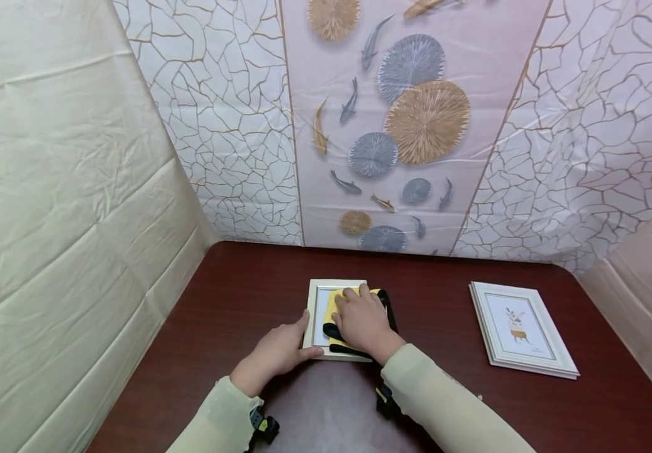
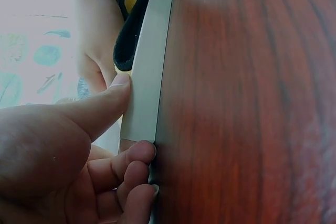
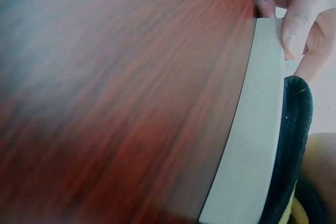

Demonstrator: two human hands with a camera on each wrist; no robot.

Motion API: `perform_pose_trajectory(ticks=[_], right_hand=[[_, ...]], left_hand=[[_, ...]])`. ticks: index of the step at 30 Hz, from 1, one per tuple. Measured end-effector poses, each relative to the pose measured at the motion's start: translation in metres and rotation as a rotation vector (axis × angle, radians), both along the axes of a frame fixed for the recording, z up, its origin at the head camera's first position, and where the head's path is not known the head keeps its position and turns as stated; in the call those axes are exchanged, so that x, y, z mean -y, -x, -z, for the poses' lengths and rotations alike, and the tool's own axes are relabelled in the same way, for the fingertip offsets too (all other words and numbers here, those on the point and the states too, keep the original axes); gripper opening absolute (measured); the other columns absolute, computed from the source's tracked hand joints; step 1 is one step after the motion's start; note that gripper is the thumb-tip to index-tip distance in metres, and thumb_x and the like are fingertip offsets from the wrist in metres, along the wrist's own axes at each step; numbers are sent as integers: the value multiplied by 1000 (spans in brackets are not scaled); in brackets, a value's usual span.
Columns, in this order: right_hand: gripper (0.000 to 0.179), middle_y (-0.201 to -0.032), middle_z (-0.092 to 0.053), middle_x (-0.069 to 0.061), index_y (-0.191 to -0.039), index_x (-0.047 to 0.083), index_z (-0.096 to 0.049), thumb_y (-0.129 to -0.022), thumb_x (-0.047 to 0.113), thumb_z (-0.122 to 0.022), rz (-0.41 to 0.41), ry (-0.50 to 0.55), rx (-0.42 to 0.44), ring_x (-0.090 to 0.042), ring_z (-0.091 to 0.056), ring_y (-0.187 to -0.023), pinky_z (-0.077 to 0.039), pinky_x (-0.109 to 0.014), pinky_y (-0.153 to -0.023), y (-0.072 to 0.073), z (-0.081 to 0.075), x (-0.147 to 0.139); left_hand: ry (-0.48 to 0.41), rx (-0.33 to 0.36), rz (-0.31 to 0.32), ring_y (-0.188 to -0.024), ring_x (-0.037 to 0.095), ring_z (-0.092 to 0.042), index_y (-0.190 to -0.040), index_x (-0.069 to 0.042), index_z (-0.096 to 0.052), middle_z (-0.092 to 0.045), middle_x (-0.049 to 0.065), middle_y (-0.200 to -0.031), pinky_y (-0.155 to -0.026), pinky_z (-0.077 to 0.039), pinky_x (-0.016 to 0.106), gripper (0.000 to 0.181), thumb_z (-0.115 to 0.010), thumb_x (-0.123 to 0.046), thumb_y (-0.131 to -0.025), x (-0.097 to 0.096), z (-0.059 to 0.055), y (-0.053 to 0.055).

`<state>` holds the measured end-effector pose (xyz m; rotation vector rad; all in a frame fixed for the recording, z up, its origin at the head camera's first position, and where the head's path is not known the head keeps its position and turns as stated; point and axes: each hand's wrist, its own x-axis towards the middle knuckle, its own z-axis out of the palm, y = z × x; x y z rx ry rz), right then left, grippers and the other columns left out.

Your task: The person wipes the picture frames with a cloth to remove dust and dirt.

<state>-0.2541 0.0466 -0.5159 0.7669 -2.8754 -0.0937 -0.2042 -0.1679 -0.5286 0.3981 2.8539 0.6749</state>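
Note:
A cream picture frame (image 1: 315, 286) lies on the dark red table in front of me. My left hand (image 1: 279, 347) holds its near left corner, with the thumb on the near edge and the other fingers along the left side. In the left wrist view the thumb (image 2: 113, 95) lies against the frame's pale side (image 2: 147, 72). Over the frame's right part is a folded yellow cloth (image 1: 331, 302) with black edging. My right hand (image 1: 362, 319) presses the cloth down from above, fingers spread over it and pointing away from me. The cloth's black edge (image 3: 296, 103) hangs close by the frame's near side.
To the right lies a stack of white picture frames (image 1: 552, 321), the top one showing a potted plant drawing. A patterned curtain (image 1: 382, 189) stands behind the table (image 1: 235, 277), and a pale cloth wall (image 1: 105, 220) borders it on the left.

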Motion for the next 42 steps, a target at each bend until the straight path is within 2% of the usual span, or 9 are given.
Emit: perform_pose_trajectory(ticks=[6, 16, 23, 28, 31, 35, 38, 42], right_hand=[[42, -137, -69, -9, -141, 14, -74, -111, 43, -65, -1, -13, -11, -38, -57, -114, -54, -49, -91, 2, 0, 8], [45, -138, -66, -8, -145, 15, -71, -113, 45, -61, 17, -41, 37, -37, -55, -119, -52, -50, -100, 5, -3, 19], [44, -137, -66, -8, -145, 16, -72, -112, 44, -62, 24, -25, 47, -38, -55, -118, -53, -52, -100, 9, -4, 23], [46, -142, -65, -8, -149, 17, -69, -113, 44, -61, 28, -13, 75, -40, -54, -122, -51, -55, -103, 9, -3, 24], [48, -147, -63, -8, -153, 19, -67, -113, 45, -59, 24, -1, 94, -41, -54, -123, -51, -56, -104, 10, 0, 23], [48, -151, -61, -6, -155, 22, -66, -114, 45, -58, 32, 12, 102, -39, -53, -120, -50, -55, -103, 11, 1, 22], [47, -152, -61, -5, -155, 23, -66, -114, 44, -59, 39, 21, 103, -39, -52, -119, -50, -54, -102, 13, 1, 21], [46, -152, -61, -6, -154, 23, -67, -113, 43, -60, 43, 26, 111, -39, -52, -121, -50, -54, -101, 15, -2, 21]], left_hand=[[-7, 0, -1, -125, 45, -70, -169, 1, -36, -69, 29, -140, -101, -55, 58, 101, -78, -58, -99, 1, 1, 0], [-3, 11, 1, -128, 46, -68, -170, -2, -36, -67, 28, -144, -103, -55, 59, 100, -77, -59, -99, 0, 0, 2], [32, 7, 13, -123, 43, -70, -170, -2, -36, -69, 28, -139, -99, -57, 57, 101, -77, -59, -99, 0, -2, 2], [28, 22, 36, -122, 39, -72, -171, -1, -33, -71, 26, -137, -98, -58, 54, 104, -78, -59, -99, 3, 0, 2], [8, 39, 48, -110, 30, -74, -172, -1, -31, -76, 19, -116, -93, -58, 50, 107, -82, -58, -97, 7, 3, 2], [-6, 51, 55, -92, 19, -68, -172, -1, -29, -68, 6, -87, -86, -56, 47, 109, -84, -55, -95, 8, 4, 4], [-6, 36, 59, -96, 22, -70, -172, 1, -30, -73, 11, -97, -87, -57, 47, 109, -85, -54, -95, 7, 3, 5], [-1, 25, 56, -115, 34, -73, -171, 1, -30, -74, 25, -127, -95, -58, 52, 107, -84, -53, -96, 5, 2, 5]])
